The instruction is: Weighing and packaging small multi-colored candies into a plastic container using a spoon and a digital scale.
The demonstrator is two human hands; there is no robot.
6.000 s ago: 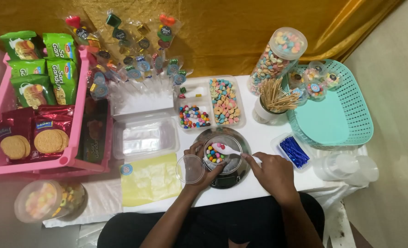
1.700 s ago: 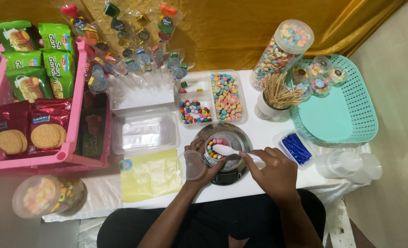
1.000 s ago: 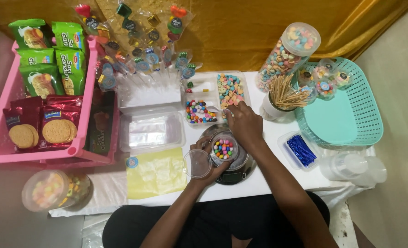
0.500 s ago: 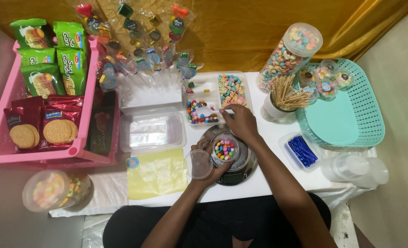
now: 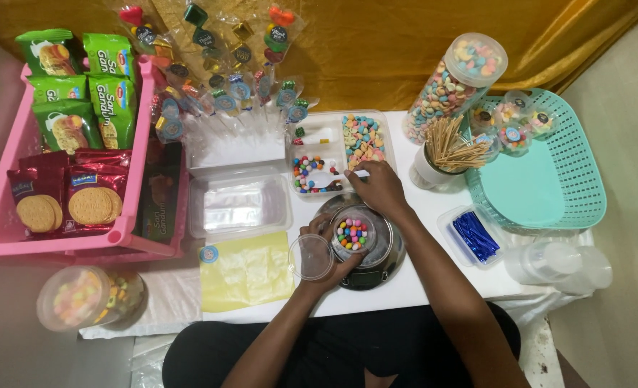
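I am steadying the small clear cup point(image 5: 351, 234) of coloured candy buttons on the round scale point(image 5: 366, 248) with my left hand point(image 5: 324, 251), its grip curled around the cup wall and touching the loose clear lid point(image 5: 310, 256) beside it. My right hand point(image 5: 380, 187) is reaching into the divided candy tray point(image 5: 338, 153), grip closed on a white spoon point(image 5: 322, 173) lying in the button compartment. I judge a shallow, level scoop is best, keeping the cup centred on the scale.
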